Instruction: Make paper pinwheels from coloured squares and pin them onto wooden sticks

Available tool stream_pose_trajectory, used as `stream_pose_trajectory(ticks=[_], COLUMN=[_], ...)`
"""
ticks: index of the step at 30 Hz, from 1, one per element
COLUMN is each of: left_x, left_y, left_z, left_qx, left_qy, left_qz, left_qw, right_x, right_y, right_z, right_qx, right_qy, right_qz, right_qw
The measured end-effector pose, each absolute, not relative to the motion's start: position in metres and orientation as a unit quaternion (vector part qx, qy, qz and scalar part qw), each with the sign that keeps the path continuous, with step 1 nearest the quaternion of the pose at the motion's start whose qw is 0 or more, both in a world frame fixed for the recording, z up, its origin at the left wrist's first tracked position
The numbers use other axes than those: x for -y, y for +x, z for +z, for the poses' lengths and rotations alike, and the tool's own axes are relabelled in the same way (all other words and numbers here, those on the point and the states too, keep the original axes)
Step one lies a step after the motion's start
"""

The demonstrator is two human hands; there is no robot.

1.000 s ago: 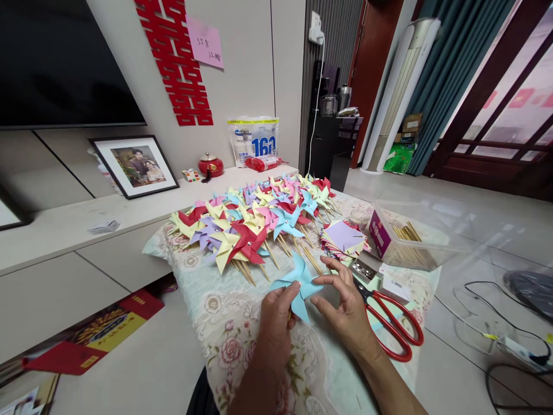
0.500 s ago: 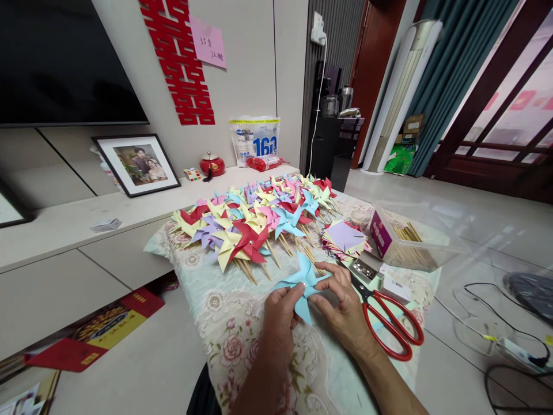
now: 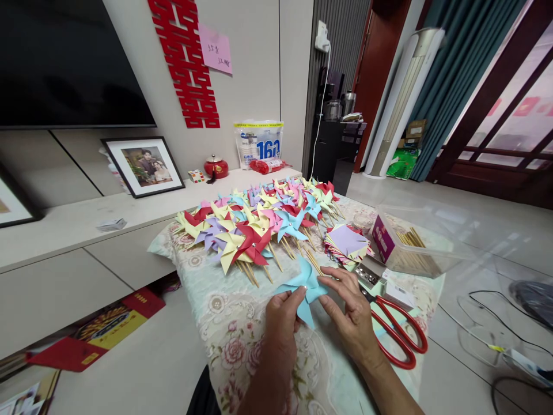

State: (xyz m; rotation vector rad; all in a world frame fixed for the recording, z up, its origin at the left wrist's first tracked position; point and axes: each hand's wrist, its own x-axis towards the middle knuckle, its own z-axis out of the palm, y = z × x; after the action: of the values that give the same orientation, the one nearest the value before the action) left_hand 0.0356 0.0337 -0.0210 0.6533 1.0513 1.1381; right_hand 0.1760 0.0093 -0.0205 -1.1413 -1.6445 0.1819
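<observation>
Both hands pinch one light blue paper pinwheel (image 3: 305,288) just above the floral tablecloth (image 3: 224,323): left hand (image 3: 283,320) on its lower blades, right hand (image 3: 349,311) at its right edge. Beyond them lie dozens of finished pinwheels (image 3: 259,225) on sticks. Right of the hands, a stack of paper squares (image 3: 348,242), a box of sticks (image 3: 410,248) and red scissors (image 3: 400,334) suggest more remain.

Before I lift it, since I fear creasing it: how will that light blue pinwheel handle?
The light blue pinwheel looks like thin folded paper, so probably very light and floppy. Its curled blades likely crush easily; both hands pinch only its edges.
</observation>
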Motion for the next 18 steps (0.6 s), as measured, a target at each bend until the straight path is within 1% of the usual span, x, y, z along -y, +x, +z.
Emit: stream_pose_trajectory(ticks=[7, 12, 15, 18], left_x=[-0.026, -0.027, -0.027, -0.026], left_y=[0.037, 0.041, 0.043, 0.044], left_z=[-0.008, -0.016, -0.025, -0.028], left_qx=[-0.443, -0.455, -0.455, -0.480], left_qy=[0.281, 0.283, 0.333, 0.401], left_qz=[0.520, 0.523, 0.528, 0.526], left_qw=[0.674, 0.663, 0.635, 0.576], right_x=[-0.009, -0.006, -0.002, 0.000], right_y=[0.173, 0.175, 0.176, 0.174], right_z=[-0.018, -0.017, -0.015, -0.013], right_qx=[0.708, 0.693, 0.710, 0.732], right_qy=[-0.466, -0.475, -0.466, -0.461], right_qz=[0.076, 0.035, 0.005, -0.003], right_qw=[0.526, 0.542, 0.528, 0.502])
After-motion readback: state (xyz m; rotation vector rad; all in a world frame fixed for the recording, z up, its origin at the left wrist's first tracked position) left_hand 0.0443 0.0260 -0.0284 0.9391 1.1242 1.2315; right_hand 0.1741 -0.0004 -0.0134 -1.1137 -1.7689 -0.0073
